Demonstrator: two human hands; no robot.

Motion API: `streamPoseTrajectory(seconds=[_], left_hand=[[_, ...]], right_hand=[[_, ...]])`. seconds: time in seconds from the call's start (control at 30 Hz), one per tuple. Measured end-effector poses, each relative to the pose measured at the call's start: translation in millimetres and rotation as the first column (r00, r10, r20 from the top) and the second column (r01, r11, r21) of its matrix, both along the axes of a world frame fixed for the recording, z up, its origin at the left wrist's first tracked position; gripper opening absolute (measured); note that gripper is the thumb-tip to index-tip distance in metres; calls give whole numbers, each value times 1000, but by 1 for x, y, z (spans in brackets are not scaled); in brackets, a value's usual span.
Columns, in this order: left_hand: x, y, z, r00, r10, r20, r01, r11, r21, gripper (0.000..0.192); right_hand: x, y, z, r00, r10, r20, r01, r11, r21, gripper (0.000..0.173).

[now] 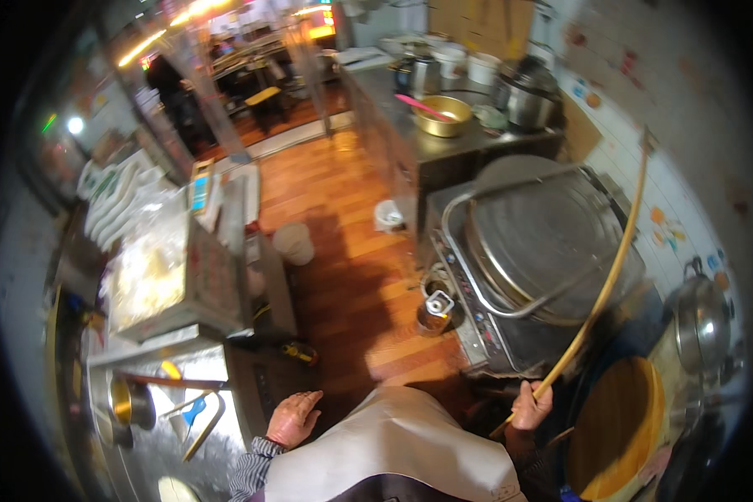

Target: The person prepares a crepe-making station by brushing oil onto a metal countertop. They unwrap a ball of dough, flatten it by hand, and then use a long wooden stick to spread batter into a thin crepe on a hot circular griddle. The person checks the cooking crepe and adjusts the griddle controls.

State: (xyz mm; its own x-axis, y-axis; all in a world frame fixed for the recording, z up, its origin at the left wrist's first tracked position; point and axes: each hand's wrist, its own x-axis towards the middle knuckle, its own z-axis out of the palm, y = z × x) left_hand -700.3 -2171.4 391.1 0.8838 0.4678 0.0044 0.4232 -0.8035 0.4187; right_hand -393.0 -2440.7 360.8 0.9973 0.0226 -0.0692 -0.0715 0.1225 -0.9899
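My right hand [529, 406] is closed around a long wooden pole [610, 287], near its lower end. The pole rises past the right side of a large round griddle [543, 235] to the tiled wall, and a small fitting shows at its upper tip. My left hand [295, 419] holds nothing and hangs beside the steel counter [216, 467], palm down with the fingers slightly spread. A white apron [389, 433] covers my front between both hands. A round wooden board or lid [616, 427] stands to the right of my right hand.
On the left counter are a metal pot [132, 401], a blue-handled tool [194, 411] and a box of plastic-wrapped food [157, 282]. Ahead, a gold bowl [442, 117] sits on a steel counter. A container [435, 317] and a white bucket [389, 215] stand on the wood-look floor. A person [176, 94] is beyond the doorway.
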Motion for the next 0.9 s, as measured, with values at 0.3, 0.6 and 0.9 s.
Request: streamPoseTrajectory(seconds=[0.3, 0.6, 0.9], left_hand=[[131, 78, 6, 903, -429, -9, 429, 903, 5, 41], [307, 160, -8, 637, -768, -67, 771, 637, 23, 39], [462, 205, -19, 467, -873, 139, 876, 478, 65, 48]], right_hand=[[1, -1, 12, 984, -175, -35, 162, 959, -234, 14], [-25, 22, -11, 884, -466, -22, 415, 807, -419, 13], [-31, 112, 12, 696, -713, 79, 631, 557, -539, 15]])
